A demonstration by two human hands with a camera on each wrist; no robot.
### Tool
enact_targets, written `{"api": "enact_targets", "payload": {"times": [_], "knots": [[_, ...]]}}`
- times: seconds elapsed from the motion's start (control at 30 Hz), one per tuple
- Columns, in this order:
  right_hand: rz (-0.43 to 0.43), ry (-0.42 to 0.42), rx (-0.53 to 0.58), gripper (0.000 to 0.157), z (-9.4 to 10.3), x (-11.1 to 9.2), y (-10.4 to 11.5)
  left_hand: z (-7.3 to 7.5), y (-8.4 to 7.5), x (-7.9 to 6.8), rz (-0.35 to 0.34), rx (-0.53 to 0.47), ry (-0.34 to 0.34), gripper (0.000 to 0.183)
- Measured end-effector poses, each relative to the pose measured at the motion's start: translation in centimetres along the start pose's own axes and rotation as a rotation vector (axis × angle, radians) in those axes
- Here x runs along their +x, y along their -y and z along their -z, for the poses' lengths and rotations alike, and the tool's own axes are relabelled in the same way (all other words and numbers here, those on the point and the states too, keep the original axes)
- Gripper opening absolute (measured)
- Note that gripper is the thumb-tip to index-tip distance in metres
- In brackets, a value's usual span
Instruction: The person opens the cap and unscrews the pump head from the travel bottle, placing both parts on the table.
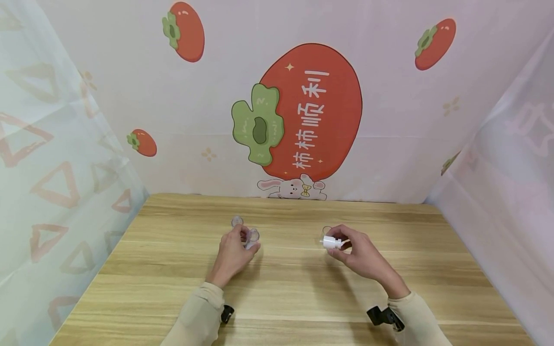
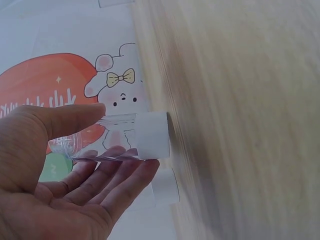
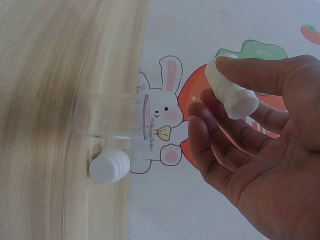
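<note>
In the head view my left hand [image 1: 235, 252] grips a small clear bottle [image 1: 254, 235] on the left half of the table. The left wrist view shows its threaded neck, clear body and white base band [image 2: 152, 135], with thumb and fingers on opposite sides. A second clear bottle [image 1: 237, 221] stands just behind, its white base [image 2: 166, 186] on the wood. My right hand [image 1: 357, 250] pinches a white pump top [image 3: 232, 90] between thumb and fingers, held sideways above the table. Behind it stand a clear cylindrical cover [image 3: 115, 117] and another white pump top [image 3: 110, 167].
The wood-grain table [image 1: 285, 298] ends at a back wall cloth [image 1: 389, 158] printed with persimmons and a rabbit. Hanging cloths close off the left side [image 1: 56, 144] and right side [image 1: 510, 192]. Black wrist cameras [image 1: 385, 317] sit below the sleeves.
</note>
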State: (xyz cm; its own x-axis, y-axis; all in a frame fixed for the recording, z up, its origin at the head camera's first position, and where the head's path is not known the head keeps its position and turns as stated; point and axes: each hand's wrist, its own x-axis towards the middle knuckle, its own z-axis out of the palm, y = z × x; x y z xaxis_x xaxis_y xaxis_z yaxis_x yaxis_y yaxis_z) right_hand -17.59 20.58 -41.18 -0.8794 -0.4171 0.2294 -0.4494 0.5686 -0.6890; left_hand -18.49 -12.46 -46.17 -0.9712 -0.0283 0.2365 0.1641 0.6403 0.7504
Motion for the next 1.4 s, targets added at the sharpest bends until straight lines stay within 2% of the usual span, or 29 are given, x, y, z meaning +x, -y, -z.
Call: {"api": "enact_targets", "payload": {"times": [0.4,0.83,1.17,1.4], "knots": [[-0.005,0.014,0.004,0.028,-0.1,-0.1,0.1,0.1,0.0,-0.1,0.009,-0.042,0.017,0.037],[0.017,-0.004,0.004,0.029,0.2,0.1,0.1,0.1,-0.2,-0.2,0.016,-0.037,0.025,0.040],[0.000,-0.045,-0.004,0.031,0.5,0.0,-0.3,0.6,-0.6,-0.1,0.032,0.045,0.001,0.044],[-0.001,-0.073,-0.010,0.030,0.8,-0.1,-0.6,1.2,-1.1,-0.3,0.019,0.115,-0.022,0.044]]}}
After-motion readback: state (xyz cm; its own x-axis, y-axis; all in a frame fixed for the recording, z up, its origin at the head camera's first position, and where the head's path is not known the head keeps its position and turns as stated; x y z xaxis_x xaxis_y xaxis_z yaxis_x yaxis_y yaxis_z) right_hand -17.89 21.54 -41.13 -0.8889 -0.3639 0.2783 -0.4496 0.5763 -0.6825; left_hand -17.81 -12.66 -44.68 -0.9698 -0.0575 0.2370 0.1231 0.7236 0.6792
